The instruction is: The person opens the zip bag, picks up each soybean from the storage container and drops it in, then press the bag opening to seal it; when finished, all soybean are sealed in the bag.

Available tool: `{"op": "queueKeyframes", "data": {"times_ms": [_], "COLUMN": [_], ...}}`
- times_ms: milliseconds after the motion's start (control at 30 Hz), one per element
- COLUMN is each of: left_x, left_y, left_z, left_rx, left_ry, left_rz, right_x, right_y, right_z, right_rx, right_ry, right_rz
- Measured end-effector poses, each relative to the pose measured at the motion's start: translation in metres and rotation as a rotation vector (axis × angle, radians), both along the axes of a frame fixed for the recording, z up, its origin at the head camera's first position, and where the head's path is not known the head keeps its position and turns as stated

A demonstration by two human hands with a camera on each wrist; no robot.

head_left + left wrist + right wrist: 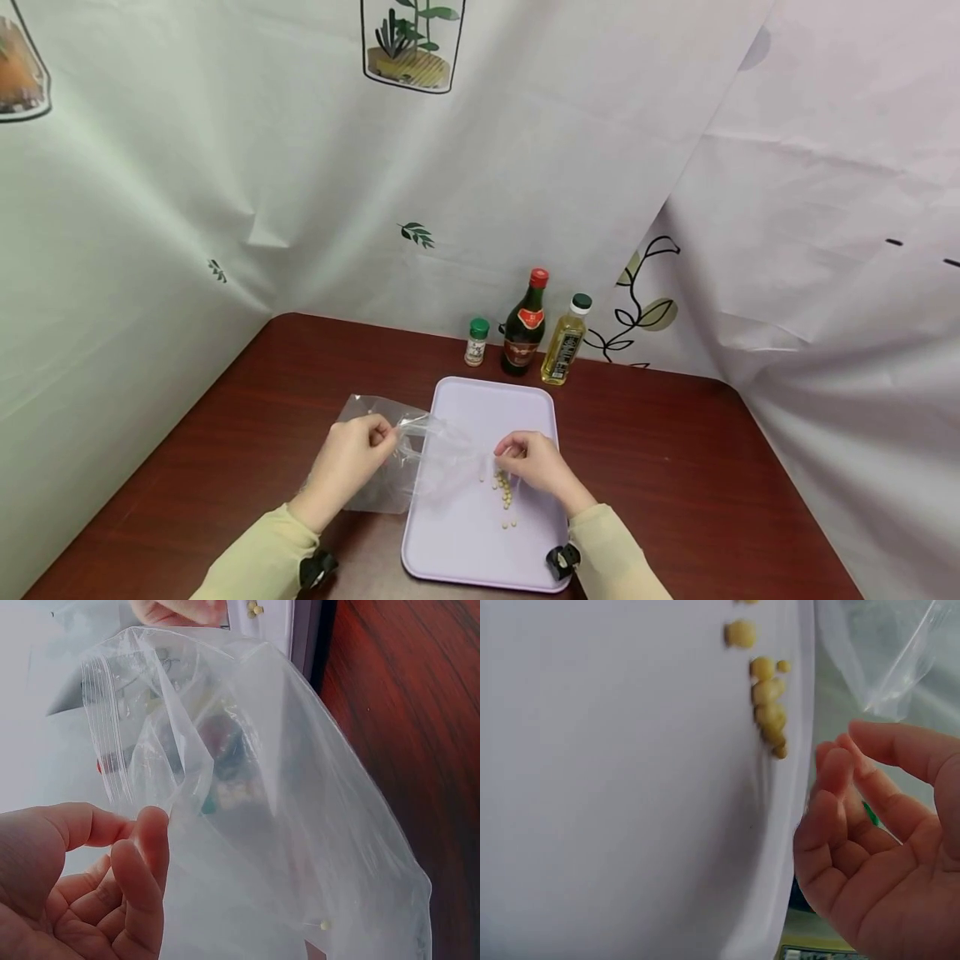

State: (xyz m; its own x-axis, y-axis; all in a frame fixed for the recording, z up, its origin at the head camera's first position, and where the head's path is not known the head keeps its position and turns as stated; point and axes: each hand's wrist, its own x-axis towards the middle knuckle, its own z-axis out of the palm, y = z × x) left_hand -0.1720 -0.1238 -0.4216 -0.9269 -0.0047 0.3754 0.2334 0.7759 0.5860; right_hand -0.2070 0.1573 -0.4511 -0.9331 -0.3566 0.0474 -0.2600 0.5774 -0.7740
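My left hand pinches the edge of a clear zip bag between thumb and fingers, left of the tray. In the left wrist view, the zip strip of the bag runs above the left hand. One yellow bean shows in or through the plastic. Over the tray's right side hangs my right hand, beside several yellow beans. In the right wrist view, the fingers of the right hand are loosely curled, the thumb slightly apart; nothing is visible between them.
The lilac tray lies on a dark red wooden table. Behind it stand a green-capped shaker, a dark red-capped bottle and an oil bottle. A white patterned cloth hangs around the table's far sides.
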Motion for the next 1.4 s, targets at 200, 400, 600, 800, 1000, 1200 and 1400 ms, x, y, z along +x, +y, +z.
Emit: {"op": "queueKeyframes", "data": {"times_ms": [200,400,600,800,1000,1200,1400], "left_x": [0.001,0.001,0.000,0.000,0.000,0.000,0.002], "left_y": [-0.001,-0.002,-0.004,-0.003,-0.002,0.000,-0.003], "left_z": [0.000,0.000,0.003,0.001,0.001,0.000,0.002], "left_rx": [0.014,0.015,0.023,0.028,0.032,0.030,0.027], "left_ry": [-0.018,-0.012,-0.012,-0.020,-0.020,-0.012,-0.008], "left_rz": [0.003,-0.001,-0.001,-0.005,-0.002,-0.009,0.000], "right_x": [-0.004,-0.007,-0.009,-0.011,-0.011,-0.010,-0.007], "right_y": [0.005,0.005,0.003,0.001,0.001,0.006,0.006], "right_z": [-0.005,-0.006,-0.004,-0.006,-0.005,-0.003,0.001], "right_rx": [0.016,0.075,0.118,0.163,0.170,0.117,0.070], "right_ry": [-0.068,-0.044,-0.024,-0.022,-0.025,-0.030,0.029], "right_rz": [0.002,-0.021,-0.031,-0.018,-0.012,-0.025,-0.038]}}
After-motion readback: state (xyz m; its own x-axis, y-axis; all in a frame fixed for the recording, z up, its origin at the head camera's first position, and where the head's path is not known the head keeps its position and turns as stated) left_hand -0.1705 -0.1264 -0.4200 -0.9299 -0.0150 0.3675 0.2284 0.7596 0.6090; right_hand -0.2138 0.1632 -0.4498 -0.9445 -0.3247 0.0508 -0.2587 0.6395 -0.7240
